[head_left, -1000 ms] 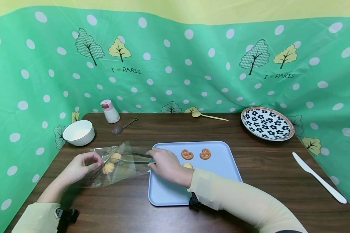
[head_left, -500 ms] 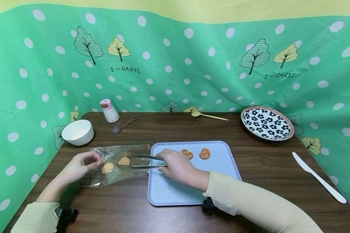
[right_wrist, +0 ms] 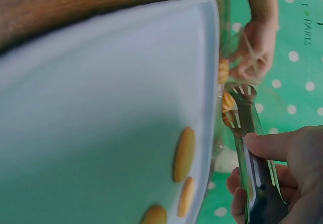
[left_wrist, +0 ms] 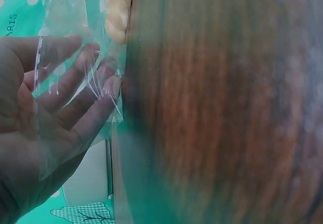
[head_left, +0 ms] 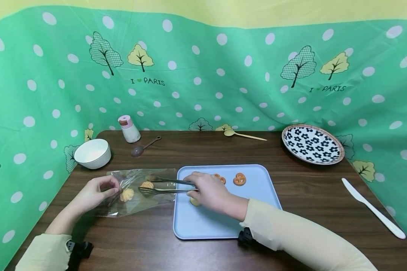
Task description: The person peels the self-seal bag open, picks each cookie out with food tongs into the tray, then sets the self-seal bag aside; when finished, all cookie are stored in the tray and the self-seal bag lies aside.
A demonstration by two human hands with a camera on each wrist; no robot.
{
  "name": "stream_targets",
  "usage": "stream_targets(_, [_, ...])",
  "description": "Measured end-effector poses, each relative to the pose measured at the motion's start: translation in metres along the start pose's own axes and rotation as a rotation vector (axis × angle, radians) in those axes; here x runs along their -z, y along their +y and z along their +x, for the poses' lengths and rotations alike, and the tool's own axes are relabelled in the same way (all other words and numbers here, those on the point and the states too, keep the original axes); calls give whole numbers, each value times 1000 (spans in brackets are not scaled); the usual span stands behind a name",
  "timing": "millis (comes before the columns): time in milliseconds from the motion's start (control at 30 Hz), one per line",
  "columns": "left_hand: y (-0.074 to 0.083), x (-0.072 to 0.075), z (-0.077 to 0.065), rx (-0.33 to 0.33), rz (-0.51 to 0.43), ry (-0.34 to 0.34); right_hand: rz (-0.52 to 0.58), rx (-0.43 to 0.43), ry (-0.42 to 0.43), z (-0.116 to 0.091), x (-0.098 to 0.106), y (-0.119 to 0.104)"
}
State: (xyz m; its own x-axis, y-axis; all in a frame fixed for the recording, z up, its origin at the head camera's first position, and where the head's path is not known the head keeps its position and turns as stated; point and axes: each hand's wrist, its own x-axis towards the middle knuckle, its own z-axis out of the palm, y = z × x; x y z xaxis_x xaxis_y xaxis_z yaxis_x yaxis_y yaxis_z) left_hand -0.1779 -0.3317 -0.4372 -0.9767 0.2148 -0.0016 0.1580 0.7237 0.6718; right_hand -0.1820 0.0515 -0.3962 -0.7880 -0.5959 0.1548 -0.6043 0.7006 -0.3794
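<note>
My left hand pinches the left end of a clear plastic bag lying on the table. In the left wrist view its film covers part of my fingers. Two swirled cookies show in the bag: one piped cookie near my left fingertips, another cookie farther right. My right hand holds metal serving tongs with slotted ends, reaching in from the bag's right side. Their ends stand apart, one on each side of the right-hand cookie. A pale yellow biscuit shows on the tray under my right hand.
A blue tray lies right of the bag, bearing pretzels. Behind stand a white bowl and a pink-capped shaker, with a brown spoon and yellow spoon. Rightward are a flowered plate and white knife.
My right hand has drawn back rightward with the tongs, their ends now spread. The right-hand cookie sits farther right, and the bag's raised film lies flatter. My left hand has stayed in place.
</note>
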Motion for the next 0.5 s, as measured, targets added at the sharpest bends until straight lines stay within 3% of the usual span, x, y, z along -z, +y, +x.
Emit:
stream_targets(233, [2,1,-1,-4,-7,2,29,16,58,-21,25,12])
stream_targets(500, [3,0,0,-29,-3,9,23,11,138,-61,58,38])
